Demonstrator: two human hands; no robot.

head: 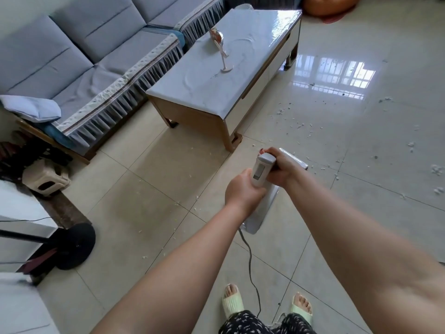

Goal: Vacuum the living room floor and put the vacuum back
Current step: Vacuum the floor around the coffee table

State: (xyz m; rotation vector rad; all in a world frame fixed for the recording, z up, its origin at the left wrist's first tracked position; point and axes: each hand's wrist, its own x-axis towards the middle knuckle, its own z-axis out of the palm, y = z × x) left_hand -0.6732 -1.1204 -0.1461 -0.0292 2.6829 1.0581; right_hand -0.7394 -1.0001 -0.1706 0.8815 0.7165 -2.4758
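A white upright vacuum (pixel 261 169) stands on the glossy tiled floor (pixel 149 179) just in front of me, near the coffee table's closest corner. My left hand (pixel 243 191) grips the lower part of its handle. My right hand (pixel 280 166) wraps the handle's top from the right. The vacuum's floor head (pixel 295 159) shows just beyond my right hand. Its grey cord (pixel 250 256) trails back between my sandalled feet. White scraps of debris (pixel 303 124) lie scattered over the tiles to the right and a few to the left.
A coffee table (pixel 216 75) with a small stand on it sits ahead left. A grey sofa (pixel 91 59) runs behind it. A small stool (pixel 44 179) and a black fan base (pixel 74 244) stand at left. An orange object (pixel 330 4) lies far back.
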